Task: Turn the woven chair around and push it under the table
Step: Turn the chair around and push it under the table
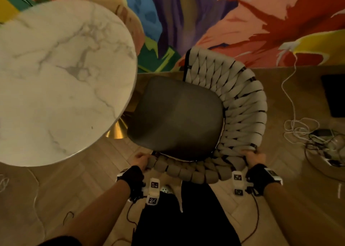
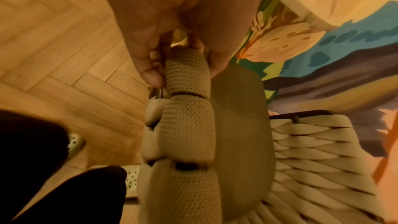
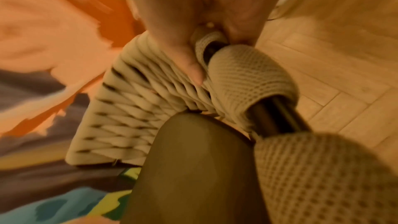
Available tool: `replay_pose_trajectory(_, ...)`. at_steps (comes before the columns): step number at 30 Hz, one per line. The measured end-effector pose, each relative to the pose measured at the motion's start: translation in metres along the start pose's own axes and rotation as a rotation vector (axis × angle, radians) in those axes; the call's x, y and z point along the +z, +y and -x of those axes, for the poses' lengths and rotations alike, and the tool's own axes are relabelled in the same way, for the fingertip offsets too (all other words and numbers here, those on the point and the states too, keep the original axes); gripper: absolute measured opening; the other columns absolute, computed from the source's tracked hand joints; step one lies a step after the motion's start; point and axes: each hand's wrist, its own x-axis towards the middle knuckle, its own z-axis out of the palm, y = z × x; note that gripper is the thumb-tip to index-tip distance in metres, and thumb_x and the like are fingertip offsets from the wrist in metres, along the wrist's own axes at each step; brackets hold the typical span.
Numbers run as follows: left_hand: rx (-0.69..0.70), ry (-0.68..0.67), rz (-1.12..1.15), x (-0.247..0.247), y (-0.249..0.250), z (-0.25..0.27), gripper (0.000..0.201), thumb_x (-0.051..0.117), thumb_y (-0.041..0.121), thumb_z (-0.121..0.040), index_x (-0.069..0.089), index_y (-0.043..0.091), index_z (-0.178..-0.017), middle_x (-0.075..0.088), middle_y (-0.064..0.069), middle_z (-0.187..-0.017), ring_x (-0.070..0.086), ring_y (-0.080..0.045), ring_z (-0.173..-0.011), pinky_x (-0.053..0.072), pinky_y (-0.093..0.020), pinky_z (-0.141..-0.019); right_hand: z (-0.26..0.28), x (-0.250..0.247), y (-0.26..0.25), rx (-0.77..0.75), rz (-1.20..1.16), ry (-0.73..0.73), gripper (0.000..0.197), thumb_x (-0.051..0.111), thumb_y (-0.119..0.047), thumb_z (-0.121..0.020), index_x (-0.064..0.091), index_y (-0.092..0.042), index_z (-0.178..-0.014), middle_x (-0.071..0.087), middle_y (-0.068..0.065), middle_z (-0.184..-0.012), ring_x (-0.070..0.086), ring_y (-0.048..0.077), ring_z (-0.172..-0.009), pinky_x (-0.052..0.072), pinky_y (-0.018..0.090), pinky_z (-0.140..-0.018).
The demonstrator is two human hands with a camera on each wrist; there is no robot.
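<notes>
While both hands, left hand [image 1: 140, 160] and right hand [image 1: 254, 157], are gripping the chair [image 1: 233, 104] over wood floor [image 1: 298, 217], the table [image 1: 56, 74] is filling upper left.

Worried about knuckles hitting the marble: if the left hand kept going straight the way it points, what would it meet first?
Probably the round marble table. The left hand grips the near end of the woven chair backrest and points toward the table's near edge, just ahead. Heights are unclear, so it might pass under the rim.
</notes>
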Motion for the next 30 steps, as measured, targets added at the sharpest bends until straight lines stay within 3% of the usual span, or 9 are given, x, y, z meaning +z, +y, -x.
replay_pose_trajectory(4, -0.008, 0.033, 0.026, 0.019, 0.022, -0.005, 0.009, 0.047, 0.012, -0.094, 0.052, 0.014, -0.101, 0.053, -0.012, -0.095, 0.047, -0.02, -0.063, 0.046, -0.032, -0.056, -0.032, 0.004, -0.022, -0.019, 0.051, 0.02, 0.048, 0.074, -0.011, -0.072, 0.063, -0.005, -0.119, 0.068, 0.018, -0.112, 0.063, 0.039, -0.104, 0.053, 0.054, -0.092)
replay_pose_trajectory(10, -0.129, -0.076, 0.146, 0.044, 0.029, -0.008, 0.02, 0.049, 0.005, -0.092, 0.053, 0.008, -0.111, 0.053, -0.021, -0.11, 0.054, -0.029, -0.078, 0.052, -0.038, -0.053, -0.063, 0.019, -0.092, -0.053, 0.092, 0.009, 0.043, 0.072, -0.011, -0.076, 0.062, -0.003, -0.117, 0.067, 0.017, -0.106, 0.064, 0.039, -0.099, 0.054, 0.054, -0.09)
replay_pose_trajectory(12, -0.18, -0.109, 0.156, 0.055, 0.036, -0.009, 0.022, 0.052, 0.007, -0.091, 0.052, 0.008, -0.113, 0.055, -0.021, -0.11, 0.053, -0.032, -0.084, 0.053, -0.039, -0.066, -0.089, 0.029, -0.119, -0.097, 0.153, 0.012, 0.051, 0.071, -0.016, -0.074, 0.059, -0.006, -0.123, 0.067, 0.018, -0.115, 0.064, 0.04, -0.101, 0.054, 0.055, -0.09)
replay_pose_trajectory(13, -0.196, -0.13, 0.152, 0.061, 0.038, -0.013, 0.025, 0.055, 0.01, -0.089, 0.052, 0.008, -0.114, 0.055, -0.021, -0.111, 0.054, -0.033, -0.083, 0.053, -0.038, -0.066, -0.102, 0.035, -0.132, -0.123, 0.19, 0.007, 0.055, 0.069, -0.018, -0.074, 0.056, -0.008, -0.127, 0.065, 0.019, -0.12, 0.063, 0.04, -0.103, 0.053, 0.055, -0.09)
replay_pose_trajectory(16, -0.17, -0.201, 0.146, 0.073, 0.048, -0.046, 0.045, 0.061, 0.016, -0.082, 0.054, 0.008, -0.126, 0.058, -0.019, -0.125, 0.056, -0.031, -0.086, 0.053, -0.03, -0.049, -0.108, 0.062, -0.181, -0.201, 0.278, -0.033, 0.05, 0.058, -0.014, -0.084, 0.051, -0.01, -0.132, 0.062, 0.017, -0.121, 0.06, 0.042, -0.107, 0.051, 0.054, -0.093)
replay_pose_trajectory(20, -0.137, -0.17, 0.162, 0.055, 0.105, -0.041, 0.026, 0.055, 0.014, -0.089, 0.056, 0.012, -0.115, 0.057, -0.014, -0.093, 0.049, -0.02, -0.064, 0.045, -0.019, -0.042, -0.111, 0.097, -0.209, -0.222, 0.31, -0.096, 0.033, 0.058, -0.013, -0.087, 0.058, -0.011, -0.12, 0.065, 0.019, -0.114, 0.062, 0.041, -0.098, 0.052, 0.054, -0.092)
replay_pose_trajectory(23, -0.088, -0.14, 0.072, 0.034, 0.13, -0.059, 0.037, 0.057, 0.019, -0.087, 0.057, 0.008, -0.122, 0.057, -0.013, -0.091, 0.049, -0.02, -0.068, 0.042, -0.025, -0.053, -0.111, 0.114, -0.204, -0.236, 0.263, -0.082, 0.04, 0.06, -0.013, -0.084, 0.059, -0.018, -0.123, 0.065, 0.017, -0.119, 0.062, 0.04, -0.105, 0.052, 0.055, -0.093)
replay_pose_trajectory(27, -0.066, -0.111, 0.078, 0.017, 0.147, -0.072, 0.022, 0.058, 0.02, -0.086, 0.057, 0.012, -0.107, 0.058, -0.012, -0.09, 0.051, -0.019, -0.071, 0.043, -0.027, -0.059, -0.111, 0.127, -0.203, -0.245, 0.275, -0.07, 0.04, 0.065, -0.015, -0.084, 0.06, -0.012, -0.124, 0.065, 0.019, -0.121, 0.061, 0.041, -0.108, 0.051, 0.055, -0.095)
replay_pose_trajectory(30, -0.082, -0.127, 0.088, 0.019, 0.144, -0.082, 0.034, 0.063, 0.027, -0.081, 0.058, 0.013, -0.112, 0.061, -0.007, -0.093, 0.056, -0.021, -0.08, 0.048, -0.028, -0.059, -0.115, 0.135, -0.212, -0.238, 0.288, -0.061, 0.036, 0.066, -0.015, -0.085, 0.061, -0.01, -0.121, 0.065, 0.021, -0.123, 0.062, 0.041, -0.108, 0.051, 0.056, -0.095)
